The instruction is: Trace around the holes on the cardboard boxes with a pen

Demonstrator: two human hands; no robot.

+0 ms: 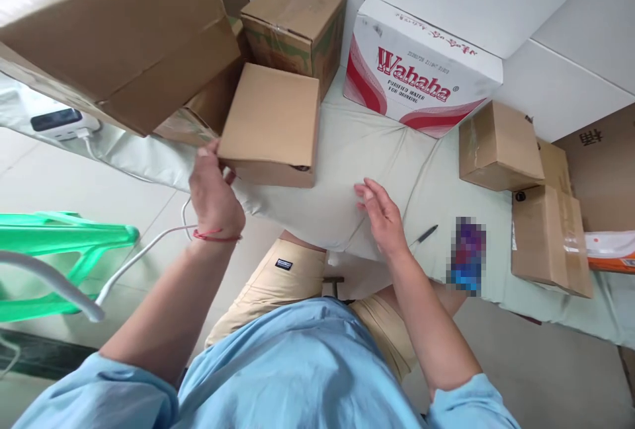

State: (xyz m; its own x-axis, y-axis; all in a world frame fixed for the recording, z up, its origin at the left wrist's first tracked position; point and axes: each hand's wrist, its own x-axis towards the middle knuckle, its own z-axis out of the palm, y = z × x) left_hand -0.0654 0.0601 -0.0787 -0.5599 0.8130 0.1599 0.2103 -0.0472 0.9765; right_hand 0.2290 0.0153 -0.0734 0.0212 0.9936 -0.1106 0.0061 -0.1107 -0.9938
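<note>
A closed brown cardboard box [272, 115] sits on the cloth-covered table in front of me. My left hand [214, 188], a red string at its wrist, is at the box's near left corner with its fingers bent against it; part of the fingertips is hidden. Over the table's front edge, to the right of the box, my right hand [381, 216] is open, holding nothing, fingers stretched toward the box but apart from it. A dark pen [426, 234] lies just right of that hand.
A big open carton [129, 39] leans at the left, with another box [297, 9] behind. At the back stands a Wahaha water carton [421, 72]. Small boxes [501, 148] are stacked right, near a pixelated object [467, 254]. A power strip [64, 121] and green stool [64, 237] are left.
</note>
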